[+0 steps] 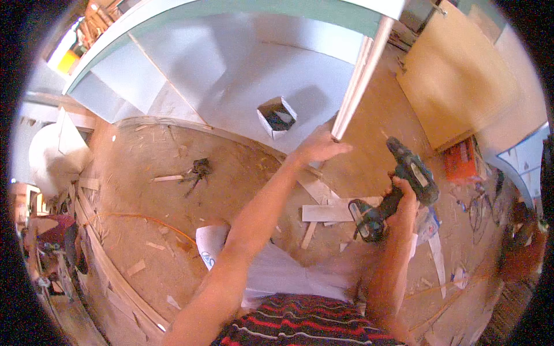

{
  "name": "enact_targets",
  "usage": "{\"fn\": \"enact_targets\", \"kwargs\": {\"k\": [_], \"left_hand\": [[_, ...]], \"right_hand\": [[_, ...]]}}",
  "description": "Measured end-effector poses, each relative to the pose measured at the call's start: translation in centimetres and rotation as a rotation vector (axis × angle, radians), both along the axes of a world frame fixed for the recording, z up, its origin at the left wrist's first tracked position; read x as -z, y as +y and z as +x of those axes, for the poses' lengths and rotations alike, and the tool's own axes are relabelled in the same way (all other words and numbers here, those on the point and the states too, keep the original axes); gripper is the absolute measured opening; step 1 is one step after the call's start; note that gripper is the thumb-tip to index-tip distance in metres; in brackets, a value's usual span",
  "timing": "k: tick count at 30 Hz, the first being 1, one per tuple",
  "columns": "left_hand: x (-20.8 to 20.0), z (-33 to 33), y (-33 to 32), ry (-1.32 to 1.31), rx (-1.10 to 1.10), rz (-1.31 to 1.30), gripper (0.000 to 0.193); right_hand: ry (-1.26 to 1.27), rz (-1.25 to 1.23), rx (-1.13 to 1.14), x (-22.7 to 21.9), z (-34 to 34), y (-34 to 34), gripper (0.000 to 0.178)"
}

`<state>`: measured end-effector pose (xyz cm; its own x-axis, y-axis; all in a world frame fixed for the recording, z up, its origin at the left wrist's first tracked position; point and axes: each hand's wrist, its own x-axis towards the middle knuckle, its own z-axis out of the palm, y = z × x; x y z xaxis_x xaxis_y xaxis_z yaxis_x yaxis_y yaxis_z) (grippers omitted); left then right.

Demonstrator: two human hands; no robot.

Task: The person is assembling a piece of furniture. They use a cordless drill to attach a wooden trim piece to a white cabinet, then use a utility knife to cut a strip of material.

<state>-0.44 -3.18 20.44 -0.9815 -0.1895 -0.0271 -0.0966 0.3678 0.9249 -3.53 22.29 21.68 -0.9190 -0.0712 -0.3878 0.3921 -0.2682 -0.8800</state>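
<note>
My left hand [320, 147] is at the near end of a narrow white panel edge [360, 86] of a large white cabinet carcass. Its thumb stretches to the right, and the other fingers are partly hidden against the panel, seemingly gripping it. To the right, my right hand [405, 199] is wrapped around the handle of a dark cordless drill [416, 176]. The drill's bit points up and to the left, apart from the panel. Inside the cabinet, left of the panel edge, stands a small open white box [277, 117] with dark small items in it.
Wood offcuts [329, 213] lie on the dusty floor below my hands. A dark tool or clamp [199, 170] and an orange cord [144, 218] are to the left. Tan boards [461, 75] lean at the right, near a red case [460, 160] and tangled cables [482, 207].
</note>
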Motion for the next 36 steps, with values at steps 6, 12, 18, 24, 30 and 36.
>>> {"fn": "enact_targets", "kwargs": {"k": [6,12,18,24,30,36], "left_hand": [[-7.5,-0.3,1.2,0.487,-0.092,-0.087,0.091],[-7.8,-0.8,1.9,0.441,-0.222,-0.162,0.075],[-7.7,-0.9,1.7,0.559,-0.280,-0.233,0.072],[-10.0,-0.1,1.5,0.365,-0.209,-0.188,0.073],[-9.9,0.0,1.7,0.384,-0.246,-0.217,0.075],[-8.2,-0.4,1.4,0.452,-0.285,-0.247,0.016]], "right_hand": [[-0.039,-0.078,0.015,-0.2,0.1,-0.5,0.022],[0.026,-0.011,-0.011,-0.2,1.3,-0.6,0.021],[0.116,-0.025,0.016,-0.6,1.2,-0.9,0.020],[0.099,-0.025,0.025,-0.5,0.6,-0.8,0.019],[-0.041,-0.042,-0.045,1.9,-1.5,0.9,0.019],[-0.013,-0.071,-0.008,-1.0,0.6,-0.7,0.017]]}}
